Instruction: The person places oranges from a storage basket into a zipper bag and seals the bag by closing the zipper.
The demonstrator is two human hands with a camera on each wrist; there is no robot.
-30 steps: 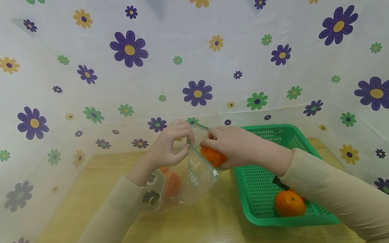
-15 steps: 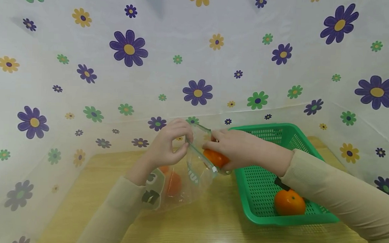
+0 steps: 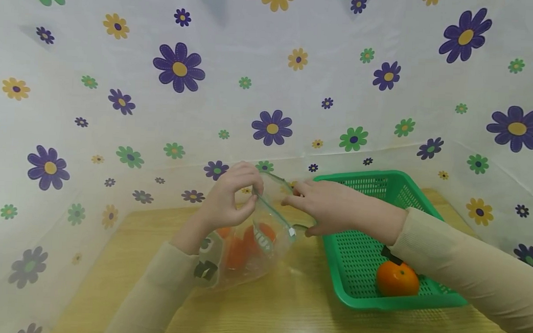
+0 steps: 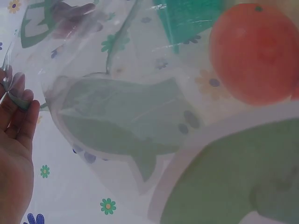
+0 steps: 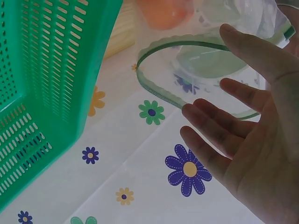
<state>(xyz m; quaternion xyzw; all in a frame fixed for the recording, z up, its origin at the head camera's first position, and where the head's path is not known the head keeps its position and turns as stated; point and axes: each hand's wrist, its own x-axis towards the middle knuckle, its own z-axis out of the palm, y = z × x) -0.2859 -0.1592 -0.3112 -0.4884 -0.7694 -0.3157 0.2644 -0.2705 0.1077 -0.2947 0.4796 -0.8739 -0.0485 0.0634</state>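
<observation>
A clear plastic zip bag [image 3: 269,264] with a green-edged mouth stands on the table, several tangerines [image 3: 237,253] showing through its side. My left hand [image 3: 232,197] pinches the rim of the bag between thumb and fingers. At the right end of the zip sits a small white slider [image 3: 291,231]. My right hand [image 3: 340,206] is at the bag's mouth, its fingers spread apart and no fruit in them; in the right wrist view the fingertips [image 5: 187,111] overlap the gaping green rim [image 5: 154,91]. Through the bag, one tangerine [image 4: 257,53] appears large in the left wrist view.
To the right stands a green plastic basket [image 3: 339,282], partly beneath my right forearm. A tangerine [image 3: 397,279] lies in its near corner. Behind the wooden table [image 3: 314,315] hangs a white sheet [image 3: 235,48] with printed flowers.
My right hand has let go of a tangerine, which now lies inside the bag with the others. Its fingers have spread at the mouth. The left hand keeps its pinch on the rim.
</observation>
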